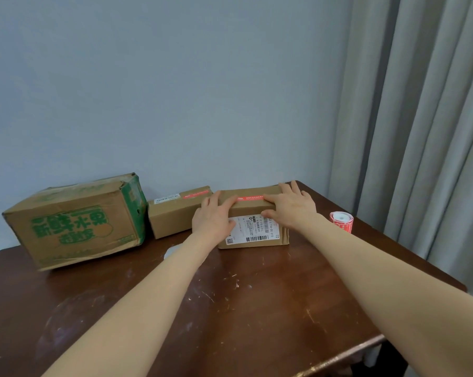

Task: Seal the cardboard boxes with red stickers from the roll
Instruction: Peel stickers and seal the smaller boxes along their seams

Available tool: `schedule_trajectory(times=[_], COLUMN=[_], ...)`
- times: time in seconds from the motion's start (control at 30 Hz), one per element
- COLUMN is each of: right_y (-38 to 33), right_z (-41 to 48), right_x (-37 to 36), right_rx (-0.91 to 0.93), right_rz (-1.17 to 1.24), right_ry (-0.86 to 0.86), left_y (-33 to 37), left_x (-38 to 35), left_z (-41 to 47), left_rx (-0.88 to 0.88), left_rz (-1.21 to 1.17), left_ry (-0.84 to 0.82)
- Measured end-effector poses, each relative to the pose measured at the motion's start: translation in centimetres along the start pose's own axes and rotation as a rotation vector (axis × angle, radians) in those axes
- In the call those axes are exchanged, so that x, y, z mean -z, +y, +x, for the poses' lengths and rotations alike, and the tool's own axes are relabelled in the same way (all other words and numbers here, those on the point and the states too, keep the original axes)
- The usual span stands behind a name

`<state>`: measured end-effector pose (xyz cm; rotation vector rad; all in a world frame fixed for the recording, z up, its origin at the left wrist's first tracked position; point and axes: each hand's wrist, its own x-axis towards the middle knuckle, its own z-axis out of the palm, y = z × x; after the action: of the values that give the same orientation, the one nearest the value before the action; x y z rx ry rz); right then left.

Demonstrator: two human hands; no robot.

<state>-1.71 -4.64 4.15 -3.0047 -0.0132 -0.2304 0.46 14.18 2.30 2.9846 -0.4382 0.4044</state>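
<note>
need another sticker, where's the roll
In the head view the roll stands on the table's far right, just right of the rightmost box, near the curtain.

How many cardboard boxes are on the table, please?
3. A large green-printed box stands at the left; a small box sits in the middle; a labelled box lies under the left hand and the right hand. None seems hidden.

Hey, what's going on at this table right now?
A person's left hand and right hand press flat on the small box, over a red sticker along its top. The middle box already carries another sticker; the large green-printed box shows none from here. The sticker roll sits on the table, right of the hands.
</note>
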Motion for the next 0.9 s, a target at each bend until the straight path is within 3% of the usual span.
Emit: schedule_trajectory(times=[0.1, 0.17, 0.3, 0.47, 0.57, 0.9], right_y=[0.0, -0.2, 0.4, 1.1, 0.7, 2.5], right_z=[0.0, -0.1, 1.0, 1.0, 1.2, 5.0], right_x=[0.2, 0.6, 0.7, 0.9, 0.5, 3.9], right_rx=[-0.01, -0.066, -0.276, -0.397, -0.436, -0.474], right_rz=[0.048, 0.202, 0.623, 0.901, 1.031, 1.09], right_ry=[-0.026, -0.033, 0.02, -0.045, -0.047, 0.283], left_y=[-0.1, -0.1, -0.2, -0.7, 0.2, 1.8], left_x=[0.3, 0.7, 3.0, 3.9, 4.1, 7.3], left_z=[-0.1, 0.0, 0.6, 1.5, 1.3, 5.6], left_rx=[0.009, 0.051, 0.279, 0.535, 0.555, 0.42], left_rz=[-0.072, -0.202, -0.682, -0.968, -1.047, -1.3], left_ry=[-0.087, -0.108, 0.049, -0.093, -0.202, -0.117])
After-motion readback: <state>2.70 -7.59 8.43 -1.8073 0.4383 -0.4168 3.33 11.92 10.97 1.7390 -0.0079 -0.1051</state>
